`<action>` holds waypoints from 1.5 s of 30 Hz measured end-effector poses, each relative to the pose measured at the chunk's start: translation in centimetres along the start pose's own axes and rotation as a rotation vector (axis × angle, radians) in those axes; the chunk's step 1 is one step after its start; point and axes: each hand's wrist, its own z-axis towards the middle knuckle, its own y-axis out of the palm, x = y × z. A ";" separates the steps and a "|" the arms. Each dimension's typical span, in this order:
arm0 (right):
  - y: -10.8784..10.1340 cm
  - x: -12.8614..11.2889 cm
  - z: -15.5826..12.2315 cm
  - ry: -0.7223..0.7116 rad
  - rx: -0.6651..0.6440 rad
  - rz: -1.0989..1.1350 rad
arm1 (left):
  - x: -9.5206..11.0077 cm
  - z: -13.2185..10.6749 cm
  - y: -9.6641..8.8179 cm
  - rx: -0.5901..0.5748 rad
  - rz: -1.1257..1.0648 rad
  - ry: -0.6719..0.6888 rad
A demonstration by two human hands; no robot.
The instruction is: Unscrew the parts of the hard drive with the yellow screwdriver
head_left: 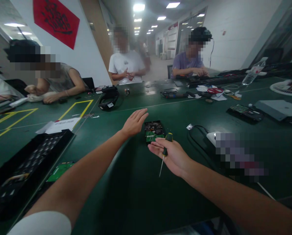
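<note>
A hard disk drive [153,129] lies on the green tabletop in front of me, its green circuit board facing up. My left hand [135,122] is held just left of the drive, with straight fingers and nothing in it. On the near right side of the drive is my right hand [172,153]. It holds a screwdriver [169,137] with a dark green and yellow handle between thumb and palm; the thin metal shaft points down toward me. The fingertips of this hand are close to the drive's near edge; whether they touch it I cannot tell.
A long black tray [31,169] lies at the left, with a green circuit board [60,171] beside it. A black strapped device [109,101] sits further back. At the right are a cable [197,127], another drive [246,112] and a grey box [280,109]. Several people are across the table.
</note>
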 end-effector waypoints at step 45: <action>-4.7 -4.9 10.3 -0.259 0.036 -0.289 | 12.7 -9.6 -1.8 0.057 0.073 -0.547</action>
